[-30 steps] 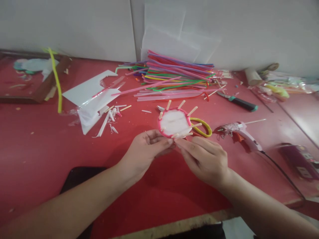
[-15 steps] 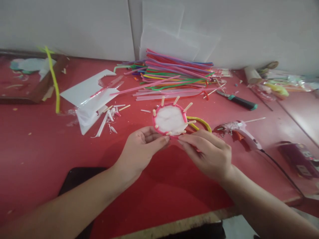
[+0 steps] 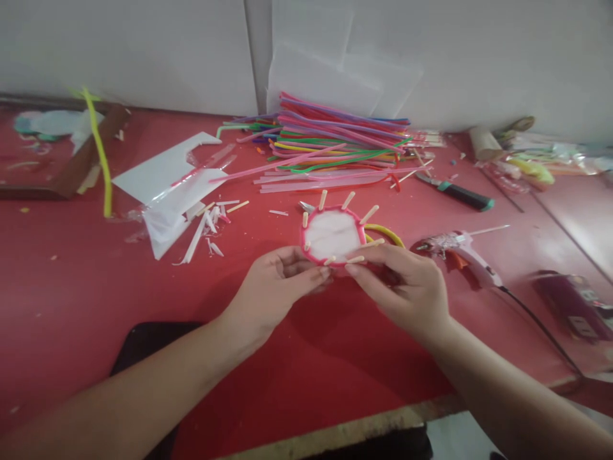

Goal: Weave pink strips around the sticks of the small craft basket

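Between my hands is a small round craft basket (image 3: 334,235) with a white base, a pink pipe-cleaner rim and several short wooden sticks standing up around its edge. My left hand (image 3: 287,278) pinches the near left of the rim, thumb on top and the other fingers curled beneath. My right hand (image 3: 402,281) grips the near right edge between thumb and index finger, beside the sticks. Just behind the basket, a yellow pipe cleaner (image 3: 390,232) lies curved on the table, partly covered by the basket and my right hand.
Pipe cleaners (image 3: 335,137) are heaped at the back. A cutter (image 3: 464,195) and a glue gun (image 3: 460,246) with a cord lie right, near a purple box (image 3: 572,306). White sheet scraps (image 3: 163,172) lie left, and a dark flat object (image 3: 153,345) sits under my left forearm.
The basket has shifted slightly right and tilted a little. My right hand's fingers have moved along the near right rim, while my left hand keeps its hold.
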A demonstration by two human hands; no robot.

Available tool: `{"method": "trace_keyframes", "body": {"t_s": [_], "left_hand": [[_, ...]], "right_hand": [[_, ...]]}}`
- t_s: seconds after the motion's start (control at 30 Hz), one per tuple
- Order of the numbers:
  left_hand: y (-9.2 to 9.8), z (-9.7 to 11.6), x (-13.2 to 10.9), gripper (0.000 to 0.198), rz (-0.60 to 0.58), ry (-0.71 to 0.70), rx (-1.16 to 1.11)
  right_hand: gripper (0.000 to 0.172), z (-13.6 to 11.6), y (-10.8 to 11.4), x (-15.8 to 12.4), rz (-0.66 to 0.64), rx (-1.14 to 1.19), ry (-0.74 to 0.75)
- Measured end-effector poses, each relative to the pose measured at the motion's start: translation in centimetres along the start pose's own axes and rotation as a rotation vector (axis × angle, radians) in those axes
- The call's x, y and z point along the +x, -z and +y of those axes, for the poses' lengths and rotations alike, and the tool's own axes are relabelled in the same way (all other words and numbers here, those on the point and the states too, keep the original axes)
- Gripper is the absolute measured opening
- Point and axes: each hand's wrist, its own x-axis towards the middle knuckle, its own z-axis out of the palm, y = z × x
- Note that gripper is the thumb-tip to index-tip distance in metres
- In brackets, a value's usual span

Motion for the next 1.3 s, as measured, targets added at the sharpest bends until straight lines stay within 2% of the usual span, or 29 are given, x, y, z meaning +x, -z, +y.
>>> {"method": "trace_keyframes", "body": {"t_s": [0.2, 0.43, 0.7, 0.93, 1.03, 1.17, 1.3], "left_hand": [[-0.1, 0.7, 0.0, 0.013, -0.069, 0.043, -0.045], [0.3, 0.8, 0.1, 0.011, -0.075, 0.04, 0.002], [0.8, 0.5, 0.4, 0.021, -0.131, 0.029, 0.085], [0.6, 0.0, 0.7, 0.012, -0.091, -0.031, 0.091], [0.3, 0.0, 0.7, 0.008, -0.022, -0.035, 0.036], [0.0, 0.1, 0.6, 0.001, 0.116, -0.09, -0.016], [-0.1, 0.1, 0.4, 0.004, 0.131, -0.12, -0.034]], "right_hand": [[0.007, 0.5, 0.1, -0.1, -0.012, 0.058, -0.079], [0.007, 1.0, 0.3, 0.1, -0.027, 0.023, 0.035], [0.007, 0.8, 0.3, 0.1, -0.009, -0.026, 0.151], [0.005, 0.3, -0.1, -0.3, 0.057, -0.121, 0.097], [0.003, 0.0, -0.3, -0.3, 0.099, -0.156, 0.052], [0.005, -0.6, -0.5, -0.8, -0.007, -0.075, 0.058], [0.012, -0.9, -1.3, -1.7, -0.159, 0.073, 0.128]]}}
